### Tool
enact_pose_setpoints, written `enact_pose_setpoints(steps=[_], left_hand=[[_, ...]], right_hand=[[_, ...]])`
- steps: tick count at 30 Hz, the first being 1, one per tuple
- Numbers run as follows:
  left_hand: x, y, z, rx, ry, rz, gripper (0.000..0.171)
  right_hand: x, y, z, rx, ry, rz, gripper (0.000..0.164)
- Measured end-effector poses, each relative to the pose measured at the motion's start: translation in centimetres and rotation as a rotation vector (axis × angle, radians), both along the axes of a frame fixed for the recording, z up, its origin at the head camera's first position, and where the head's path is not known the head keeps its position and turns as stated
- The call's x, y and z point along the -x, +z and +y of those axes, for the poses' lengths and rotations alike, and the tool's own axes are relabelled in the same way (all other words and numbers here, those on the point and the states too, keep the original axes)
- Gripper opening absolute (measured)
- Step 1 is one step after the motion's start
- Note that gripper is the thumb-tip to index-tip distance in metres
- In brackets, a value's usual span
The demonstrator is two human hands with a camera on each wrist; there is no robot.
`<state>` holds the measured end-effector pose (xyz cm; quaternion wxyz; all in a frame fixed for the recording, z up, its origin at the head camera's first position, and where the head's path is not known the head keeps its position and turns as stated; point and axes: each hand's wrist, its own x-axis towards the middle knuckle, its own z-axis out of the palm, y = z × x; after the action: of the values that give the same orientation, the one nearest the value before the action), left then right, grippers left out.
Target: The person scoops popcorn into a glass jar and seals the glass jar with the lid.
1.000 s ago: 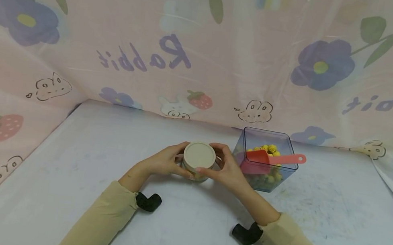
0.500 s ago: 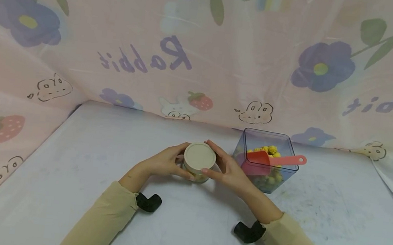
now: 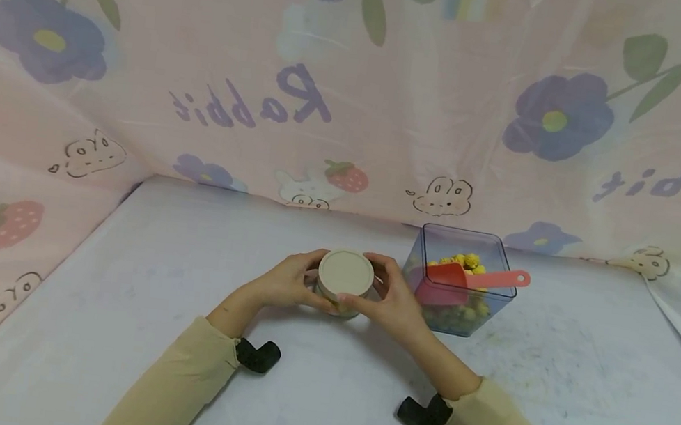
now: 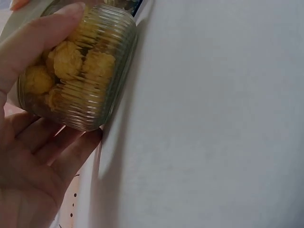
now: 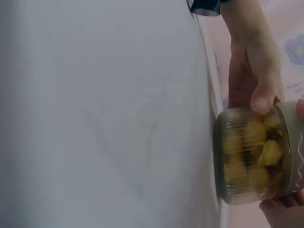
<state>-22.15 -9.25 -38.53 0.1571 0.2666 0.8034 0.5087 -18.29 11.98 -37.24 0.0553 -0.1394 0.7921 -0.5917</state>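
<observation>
A ribbed clear glass jar (image 4: 90,71) filled with yellow popcorn-like balls stands upright on the white table. Its round cream lid (image 3: 346,273) sits on top. My left hand (image 3: 288,281) grips the jar's body from the left, thumb across the front and fingers behind. From the right, my right hand (image 3: 394,303) holds the lid's side, its thumb at the front edge and its fingers around the back. In the right wrist view the left thumb presses on the glass just below the lid (image 5: 292,142).
To the right of the jar stands a clear bluish square bin (image 3: 497,305) with more yellow balls (image 3: 467,260). A red scoop (image 3: 449,281) lies in it, its pink handle over the rim. A printed curtain (image 3: 389,120) rises behind the white table (image 3: 186,237).
My right hand loosened its fingers and shifted around the lid half a second ago, then took hold of it again. The left hand has stayed on the jar.
</observation>
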Motion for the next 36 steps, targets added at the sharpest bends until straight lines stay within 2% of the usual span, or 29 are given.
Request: enact_pose_setpoints(steps=[3,8,11,23,32,36], left_hand=[[0.0,0.0,-0.1,0.008,0.008,0.003,0.079],[0.0,0.2,-0.1,0.012,0.008,-0.003,0.081],[-0.1,0.1,-0.2,0.006,0.003,-0.010,0.081],[-0.6,-0.2,-0.1,0.038,0.070,0.032,0.082],[-0.2,-0.4,0.3,0.014,-0.004,-0.039,0.080],[-0.2,-0.5,0.2,0.058,-0.010,-0.050,0.086]], right_hand=[[0.2,0.1,0.0,-0.018,0.018,0.013,0.079],[0.7,0.2,0.2,0.005,0.131,0.032,0.081],[0.8,0.2,0.2,0.006,0.156,0.026,0.081],[0.1,-0.3,-0.1,-0.017,0.050,0.041,0.080],[-0.1,-0.2,0.0,-0.050,0.044,0.015,0.091],[-0.2,0.0,0.0,-0.095,0.062,0.045,0.096]])
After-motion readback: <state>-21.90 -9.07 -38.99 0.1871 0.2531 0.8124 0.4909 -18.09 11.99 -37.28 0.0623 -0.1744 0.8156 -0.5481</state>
